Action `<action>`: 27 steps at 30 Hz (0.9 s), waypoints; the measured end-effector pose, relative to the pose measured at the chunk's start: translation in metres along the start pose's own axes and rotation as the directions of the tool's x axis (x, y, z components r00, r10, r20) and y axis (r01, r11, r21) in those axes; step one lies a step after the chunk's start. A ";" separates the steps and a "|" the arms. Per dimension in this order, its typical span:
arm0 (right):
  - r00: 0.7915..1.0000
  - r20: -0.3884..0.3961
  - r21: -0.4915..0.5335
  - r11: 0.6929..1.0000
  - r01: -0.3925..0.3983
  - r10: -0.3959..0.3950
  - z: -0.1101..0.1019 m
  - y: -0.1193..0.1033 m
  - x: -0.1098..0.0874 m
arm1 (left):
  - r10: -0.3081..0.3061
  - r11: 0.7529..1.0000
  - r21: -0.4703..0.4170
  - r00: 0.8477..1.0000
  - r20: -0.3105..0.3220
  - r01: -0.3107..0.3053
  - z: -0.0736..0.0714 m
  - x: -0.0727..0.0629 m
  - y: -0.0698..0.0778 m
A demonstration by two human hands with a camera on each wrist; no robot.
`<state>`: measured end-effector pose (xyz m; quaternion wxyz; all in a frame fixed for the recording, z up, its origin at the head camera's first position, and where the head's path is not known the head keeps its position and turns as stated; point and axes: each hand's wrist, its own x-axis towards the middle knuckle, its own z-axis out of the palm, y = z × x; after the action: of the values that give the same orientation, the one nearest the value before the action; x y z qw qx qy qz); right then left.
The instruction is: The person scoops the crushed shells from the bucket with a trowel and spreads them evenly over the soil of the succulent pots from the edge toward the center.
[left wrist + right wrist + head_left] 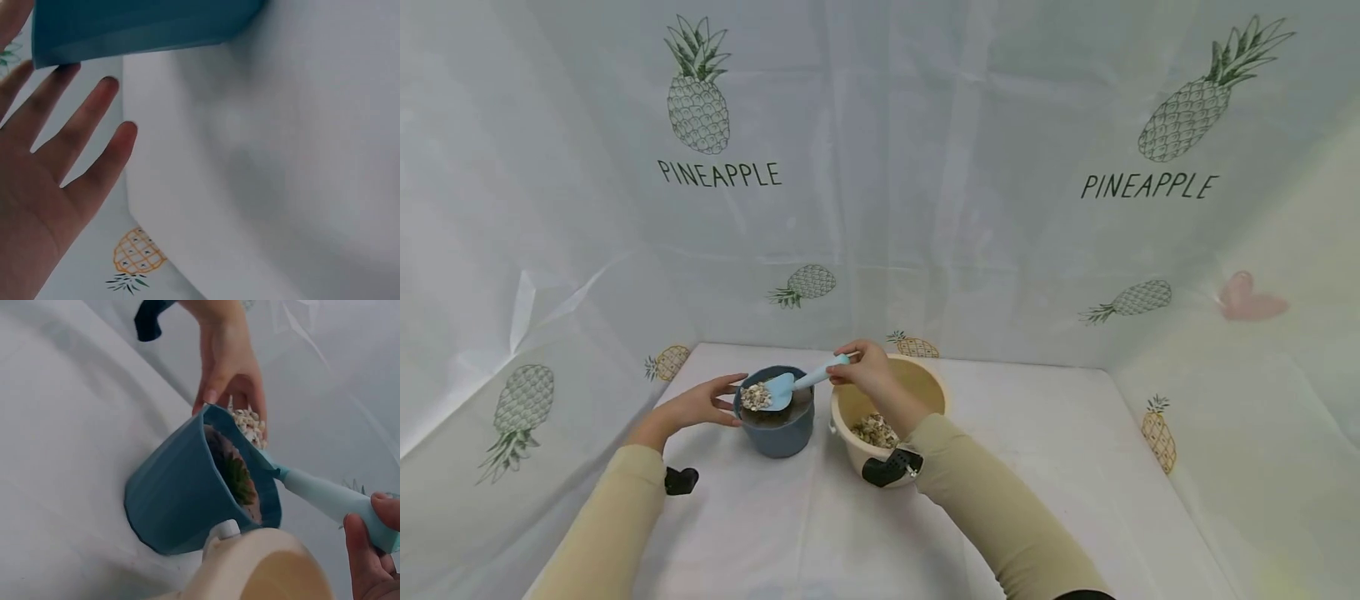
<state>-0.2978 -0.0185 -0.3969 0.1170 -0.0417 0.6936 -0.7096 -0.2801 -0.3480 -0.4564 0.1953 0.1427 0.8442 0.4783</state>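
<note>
My right hand [867, 368] grips the handle of a light-blue plastic scoop [781, 389]. The scoop's blade, loaded with pale gravel [756, 397], is over the left part of a blue flowerpot [784, 440]. Inside that pot a small green plant [237, 480] shows in the right wrist view. My left hand [698, 405] is at the pot's left side, fingers spread and fairly straight, some fingertips touching its wall near the rim. Right of the pot stands a cream bucket [925, 380] with more gravel [876, 430] in it, partly hidden under my right forearm.
The pot and bucket stand close together on a white-covered table [1015, 450]. Pineapple-print sheeting [925, 167] hangs behind and at both sides. The bucket's rim lies beneath my right wrist.
</note>
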 end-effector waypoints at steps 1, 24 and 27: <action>1.000 -0.004 -0.007 1.000 0.002 -0.002 0.003 0.000 0.000 | 0.000 1.000 0.003 1.000 0.016 0.000 -0.002 0.000 0.000; 0.980 0.039 -0.251 0.948 0.197 -0.194 0.031 -0.003 -0.006 | -0.054 0.998 -0.017 0.998 0.015 0.054 0.001 -0.002 0.003; 0.974 0.055 -0.291 0.929 0.227 -0.221 0.031 -0.005 -0.007 | -0.045 0.999 -0.026 0.999 0.009 0.045 0.006 -0.002 0.001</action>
<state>-0.2844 -0.0469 -0.3906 0.0352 -0.1452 0.7813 -0.6061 -0.2753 -0.3439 -0.4574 0.2115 0.1232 0.8400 0.4842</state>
